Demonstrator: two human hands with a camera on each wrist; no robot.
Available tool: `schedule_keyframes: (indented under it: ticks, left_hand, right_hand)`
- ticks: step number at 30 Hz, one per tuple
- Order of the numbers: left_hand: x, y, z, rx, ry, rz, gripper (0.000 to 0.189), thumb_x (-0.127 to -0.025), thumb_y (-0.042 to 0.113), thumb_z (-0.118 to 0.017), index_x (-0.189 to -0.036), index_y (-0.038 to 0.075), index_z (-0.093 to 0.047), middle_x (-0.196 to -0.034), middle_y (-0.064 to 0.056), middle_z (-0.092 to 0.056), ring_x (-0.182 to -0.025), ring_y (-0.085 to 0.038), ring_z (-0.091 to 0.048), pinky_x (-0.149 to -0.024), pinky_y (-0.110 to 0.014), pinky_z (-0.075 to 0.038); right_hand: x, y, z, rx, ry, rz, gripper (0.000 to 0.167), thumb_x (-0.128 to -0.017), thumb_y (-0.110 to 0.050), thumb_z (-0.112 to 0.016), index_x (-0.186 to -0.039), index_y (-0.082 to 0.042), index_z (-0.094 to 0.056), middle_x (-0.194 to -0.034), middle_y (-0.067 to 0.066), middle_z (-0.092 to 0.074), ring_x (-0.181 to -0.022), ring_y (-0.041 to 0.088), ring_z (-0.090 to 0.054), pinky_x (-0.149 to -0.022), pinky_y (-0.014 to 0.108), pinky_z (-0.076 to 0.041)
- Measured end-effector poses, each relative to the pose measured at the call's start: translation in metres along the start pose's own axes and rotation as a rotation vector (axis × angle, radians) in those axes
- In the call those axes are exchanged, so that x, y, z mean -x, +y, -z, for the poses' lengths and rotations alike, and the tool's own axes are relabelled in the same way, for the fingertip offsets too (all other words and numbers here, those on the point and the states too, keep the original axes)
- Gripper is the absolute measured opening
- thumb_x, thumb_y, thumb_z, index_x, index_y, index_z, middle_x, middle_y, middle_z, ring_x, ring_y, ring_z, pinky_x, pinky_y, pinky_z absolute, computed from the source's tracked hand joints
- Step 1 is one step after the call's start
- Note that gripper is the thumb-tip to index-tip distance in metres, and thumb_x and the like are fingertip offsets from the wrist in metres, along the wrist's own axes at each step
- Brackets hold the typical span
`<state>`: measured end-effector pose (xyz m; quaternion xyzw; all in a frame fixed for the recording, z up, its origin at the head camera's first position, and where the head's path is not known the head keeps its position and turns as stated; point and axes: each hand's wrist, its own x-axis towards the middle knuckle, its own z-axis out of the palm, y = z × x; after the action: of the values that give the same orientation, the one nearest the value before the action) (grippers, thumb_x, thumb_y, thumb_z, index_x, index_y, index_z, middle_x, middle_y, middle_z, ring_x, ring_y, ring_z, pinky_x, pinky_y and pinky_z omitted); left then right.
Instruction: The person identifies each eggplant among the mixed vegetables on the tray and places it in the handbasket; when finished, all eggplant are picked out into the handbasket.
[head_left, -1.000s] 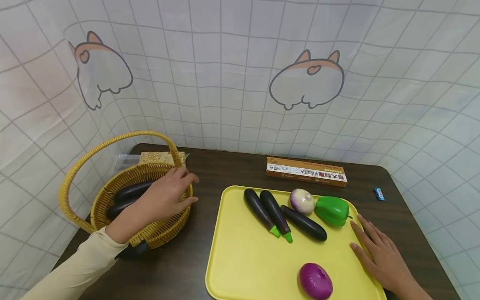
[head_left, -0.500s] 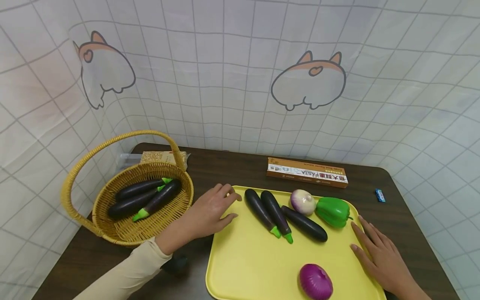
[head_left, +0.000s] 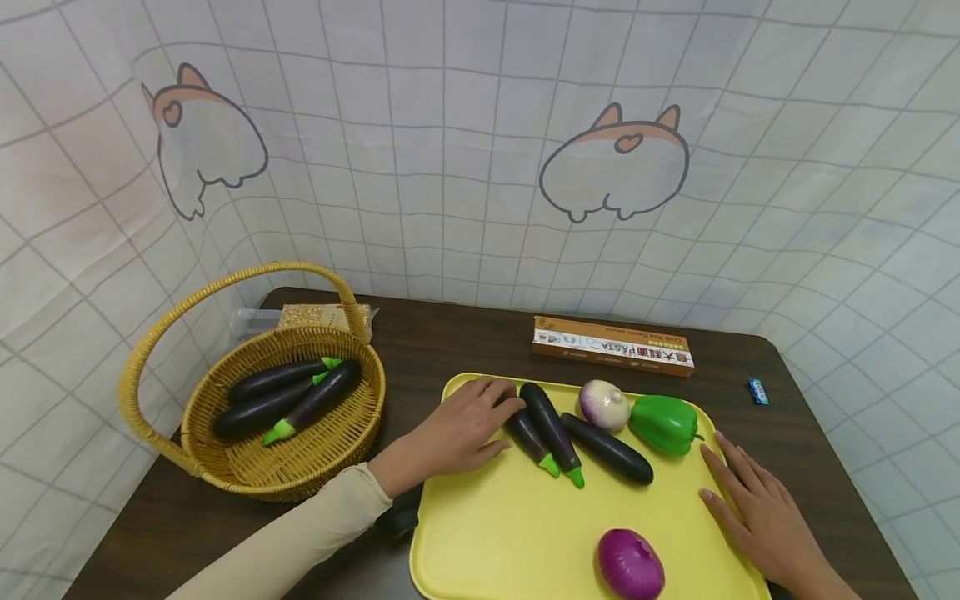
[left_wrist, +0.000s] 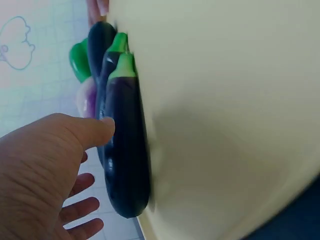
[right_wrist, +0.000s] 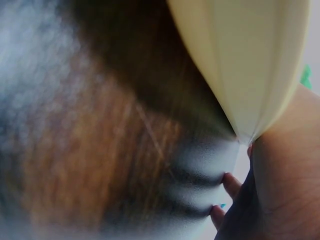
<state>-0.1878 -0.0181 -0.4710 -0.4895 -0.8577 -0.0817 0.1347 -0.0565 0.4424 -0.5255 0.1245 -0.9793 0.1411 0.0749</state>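
My left hand (head_left: 461,429) is over the upper left of the yellow tray (head_left: 510,533), at the leftmost eggplant (head_left: 528,437). In the left wrist view its thumb overlaps that eggplant (left_wrist: 126,155), and the other fingers are spread on the far side, not closed round it. Two more eggplants, one in the middle (head_left: 551,425) and one slanting to the right (head_left: 611,450), lie alongside. A white-and-purple onion (head_left: 603,406) and a green bell pepper (head_left: 666,423) sit behind them. With fingers extended, my right hand (head_left: 765,517) rests at the tray's right edge.
Left of the tray stands a wicker basket (head_left: 348,454) with a tall handle, holding three eggplants (head_left: 322,400). A purple onion (head_left: 630,565) lies near the tray's front. Behind are a pasta box (head_left: 611,346), a small blue packet (head_left: 758,390) and a bag of kernels (head_left: 322,316).
My left hand has moved right from above the basket to the leftmost eggplant on the tray, uncovering the eggplants in the basket. My right hand has stayed in place.
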Motion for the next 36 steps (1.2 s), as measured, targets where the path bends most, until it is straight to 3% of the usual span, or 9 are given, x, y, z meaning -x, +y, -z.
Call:
schedule_keyframes:
  ticks: [6,10,17,22,26,36]
  left_hand:
    - [-0.018,-0.003,-0.01,-0.039,-0.026,-0.048,0.057,-0.097,0.05,-0.076,-0.137,0.011,-0.063,-0.137,-0.01,-0.057,-0.127,-0.027,-0.052,-0.109,-0.044,-0.042]
    - [-0.023,-0.003,-0.015,-0.054,-0.063,-0.07,0.06,-0.096,0.057,-0.073,-0.134,0.011,-0.063,-0.134,-0.007,-0.059,-0.125,-0.025,-0.054,-0.108,-0.043,-0.042]
    - [-0.018,-0.002,-0.019,-0.112,-0.111,-0.09,0.058,-0.096,0.067,-0.065,-0.124,0.016,-0.066,-0.126,-0.004,-0.057,-0.114,-0.023,-0.056,-0.106,-0.043,-0.042]
    - [-0.009,0.001,-0.027,-0.099,-0.128,-0.108,0.05,-0.1,0.064,-0.062,-0.118,0.017,-0.065,-0.116,-0.003,-0.057,-0.099,-0.02,-0.055,-0.09,-0.039,-0.047]
    - [-0.002,0.005,-0.031,-0.076,-0.15,-0.113,0.05,-0.104,0.063,-0.056,-0.121,0.017,-0.062,-0.114,-0.002,-0.056,-0.092,-0.018,-0.05,-0.08,-0.035,-0.045]
    - [0.005,0.01,-0.024,-0.077,-0.166,-0.117,0.049,-0.103,0.063,-0.058,-0.115,0.015,-0.063,-0.095,0.001,-0.053,-0.077,-0.013,-0.05,-0.068,-0.028,-0.044]
  right_hand:
    - [0.002,0.001,0.002,0.008,0.006,-0.006,0.065,-0.11,-0.031,-0.059,-0.168,-0.02,-0.033,-0.175,0.007,-0.016,-0.148,0.053,-0.028,-0.116,0.072,-0.012]
    - [0.0,0.0,0.002,-0.002,0.006,0.005,0.064,-0.11,-0.031,-0.059,-0.168,-0.02,-0.033,-0.175,0.007,-0.016,-0.148,0.053,-0.028,-0.117,0.072,-0.012]
    - [-0.004,-0.003,0.002,0.004,0.028,0.033,0.063,-0.109,-0.029,-0.06,-0.167,-0.019,-0.035,-0.174,0.009,-0.019,-0.147,0.053,-0.031,-0.118,0.069,-0.013]
    - [-0.003,-0.003,0.001,0.002,0.025,0.025,0.063,-0.109,-0.03,-0.06,-0.167,-0.019,-0.035,-0.174,0.009,-0.019,-0.147,0.053,-0.03,-0.118,0.07,-0.013]
    - [-0.002,-0.002,0.001,0.0,0.019,0.015,0.064,-0.109,-0.03,-0.06,-0.167,-0.019,-0.034,-0.174,0.009,-0.018,-0.148,0.053,-0.029,-0.118,0.071,-0.012]
    - [0.0,-0.002,0.0,-0.012,0.008,-0.004,0.064,-0.11,-0.031,-0.059,-0.168,-0.019,-0.033,-0.174,0.009,-0.017,-0.148,0.053,-0.028,-0.115,0.073,-0.013]
